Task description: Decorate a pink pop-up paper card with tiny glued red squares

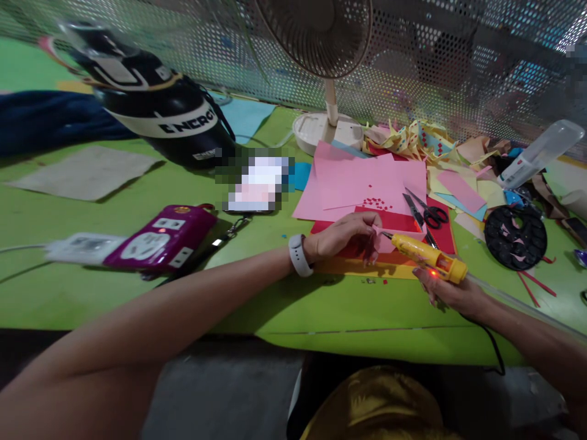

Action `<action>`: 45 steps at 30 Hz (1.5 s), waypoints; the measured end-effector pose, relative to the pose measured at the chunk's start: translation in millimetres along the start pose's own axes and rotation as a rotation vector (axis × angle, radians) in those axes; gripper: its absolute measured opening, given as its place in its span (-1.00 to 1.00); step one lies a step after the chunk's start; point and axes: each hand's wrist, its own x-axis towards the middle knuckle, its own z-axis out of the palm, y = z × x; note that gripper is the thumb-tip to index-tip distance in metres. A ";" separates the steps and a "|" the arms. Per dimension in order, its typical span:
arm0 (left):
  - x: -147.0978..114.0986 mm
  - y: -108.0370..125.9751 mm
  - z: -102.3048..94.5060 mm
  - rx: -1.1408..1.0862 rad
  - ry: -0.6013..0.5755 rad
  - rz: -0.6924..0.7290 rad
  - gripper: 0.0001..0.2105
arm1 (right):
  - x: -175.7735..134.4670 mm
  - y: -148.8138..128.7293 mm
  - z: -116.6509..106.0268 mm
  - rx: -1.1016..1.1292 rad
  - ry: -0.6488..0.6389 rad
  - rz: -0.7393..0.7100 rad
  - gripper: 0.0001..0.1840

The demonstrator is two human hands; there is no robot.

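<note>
My left hand (351,234) is closed on a small piece of pink paper (386,242), pinched between thumb and fingers. In my right hand (447,290) is a yellow hot glue gun (426,255) with a red light glowing on it; its nozzle points left and meets or nearly meets the pink piece. A clear glue stick trails from the gun's back end. Under the hands lie red and orange sheets (394,269). Just beyond are larger pink sheets (353,174) with tiny red paper bits (376,203). Black-handled scissors (435,217) lie open beside them.
A fan (331,101) stands at the back, near crumpled yellow paper (419,143). On the left are a large black bottle (160,110), a phone (259,183) and a purple power strip (160,241). At right lie a black round palette-like item (516,237) and a clear bottle (541,153).
</note>
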 end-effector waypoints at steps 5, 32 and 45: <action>-0.5 -1.1 -1.0 0.005 0.001 0.001 -0.98 | -0.6 7.7 -0.4 -0.006 0.009 0.023 -0.67; -0.9 0.0 -0.7 0.044 0.050 -0.021 -0.99 | 0.7 -5.1 -7.3 -0.311 0.056 -0.171 -0.68; -3.4 0.4 -4.6 0.012 0.058 -0.073 -0.94 | -26.6 29.8 -145.9 -1.197 0.497 -0.086 -0.68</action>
